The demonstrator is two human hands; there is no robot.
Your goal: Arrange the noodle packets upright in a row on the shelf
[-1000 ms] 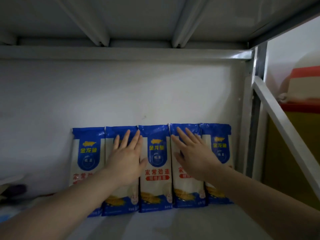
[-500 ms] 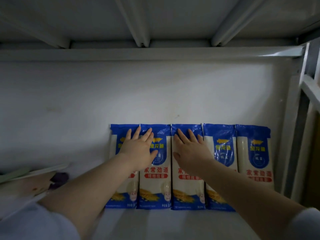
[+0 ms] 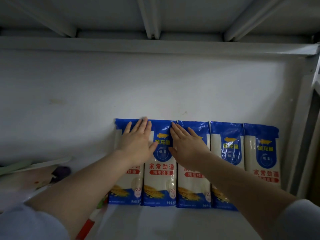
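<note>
Five packets stood upright in a row on the shelf [image 3: 155,226], backs vs. the white wall [image 3: 121,87], edges touching. L to R: packet 1 [image 3: 121,186], packet 2 [image 3: 160,179], packet 3 [image 3: 192,191], packet 4 [image 3: 226,149], packet 5 [image 3: 261,153].

Left hand [image 3: 136,146] lay flat w/ fingers straight & together, palm on the upper front of packet 1, fingertips at its top edge, thumb reaching onto packet 2. It gripped nothing, just pressed.

Right hand [image 3: 187,146] was also flat, fingers straight & slightly spread, palm on the upper part of packet 3, index tip near the seam btwn packets 2 & 3. No curl, nothing pinched.

Packets 4 & 5 stood untouched, to the right, near the shelf's upright post [image 3: 301,135]. Left of the row lay some blurred items [image 3: 34,172]; couldn't tell what they were.
</note>
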